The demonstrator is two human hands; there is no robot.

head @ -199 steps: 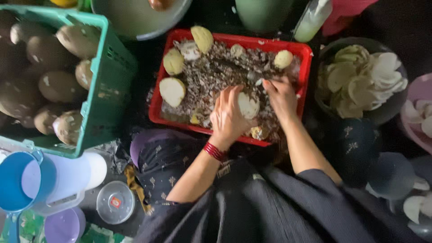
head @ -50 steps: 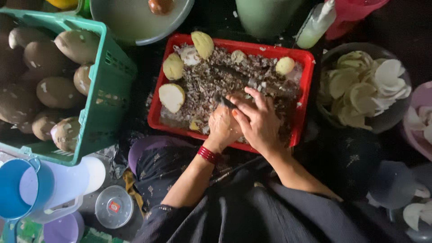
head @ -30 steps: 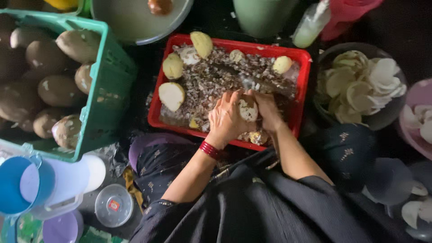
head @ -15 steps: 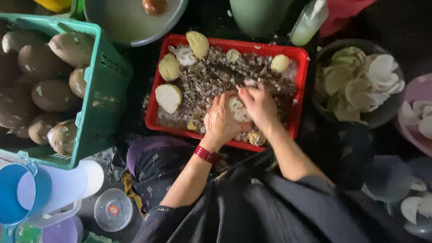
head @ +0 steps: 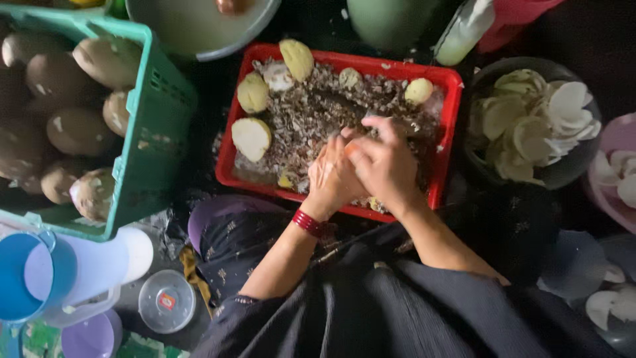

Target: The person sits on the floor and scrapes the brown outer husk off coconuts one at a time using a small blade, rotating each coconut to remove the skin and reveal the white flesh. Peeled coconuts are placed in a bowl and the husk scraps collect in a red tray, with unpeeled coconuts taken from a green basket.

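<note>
Fingers of the right hand (head: 384, 166) curl over the left hand (head: 334, 178), the two pressed together above the near middle of the red tray (head: 444, 86). Whatever they clasp between them is hidden, so I cannot tell what they hold or how tightly either hand is closed. A red bracelet (head: 309, 223) circles the left wrist. The tray is filled with dark, crumbly peelings (head: 311, 113), and several pale peeled pieces lie in it: a cut half (head: 251, 138) at its left side, two more at the far left corner, and a small round one (head: 419, 91) at the far right. Left of the tray stands a green basket (head: 156, 119) of brown unpeeled tubers (head: 79, 129). Right of the tray sits a dark bowl (head: 586, 159) heaped with pale slices (head: 530, 126). At the near left are a blue cup (head: 26, 278) and a small clear round lid (head: 167, 300).
</note>
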